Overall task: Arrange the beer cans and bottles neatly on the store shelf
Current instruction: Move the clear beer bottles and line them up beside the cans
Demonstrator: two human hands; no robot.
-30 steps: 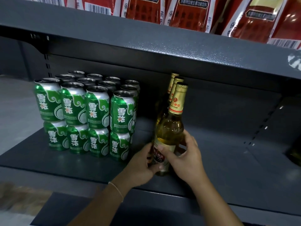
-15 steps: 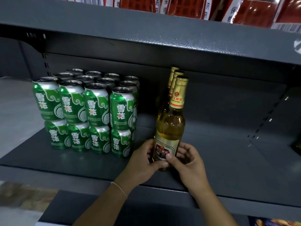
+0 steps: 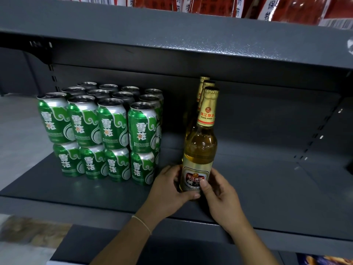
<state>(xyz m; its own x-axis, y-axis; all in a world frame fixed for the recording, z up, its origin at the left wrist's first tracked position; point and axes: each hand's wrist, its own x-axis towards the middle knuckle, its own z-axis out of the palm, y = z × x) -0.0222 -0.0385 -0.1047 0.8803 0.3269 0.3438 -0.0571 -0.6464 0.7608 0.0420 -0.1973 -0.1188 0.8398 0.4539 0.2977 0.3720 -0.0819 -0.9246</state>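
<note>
Upper shelf (image 3: 172,33): dark grey speckled metal, running across the top of the view.
Red packets (image 3: 286,8): a row standing on the upper shelf, with white strips of printed characters and barcodes.
Back panel (image 3: 267,115): dark grey, in shadow.
Slotted upright (image 3: 52,76): at the left rear corner.
Floor (image 3: 17,131): pale grey, at the left.
Colourful packaging (image 3: 324,260): bottom right corner, partly seen.

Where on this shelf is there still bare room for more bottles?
The widest bare patch lies right of the front bottle, out to the shelf's right side wall. A narrow gap separates the bottle row from the green cans, where the left hand sits. The left end is crowded with stacked cans.
</note>
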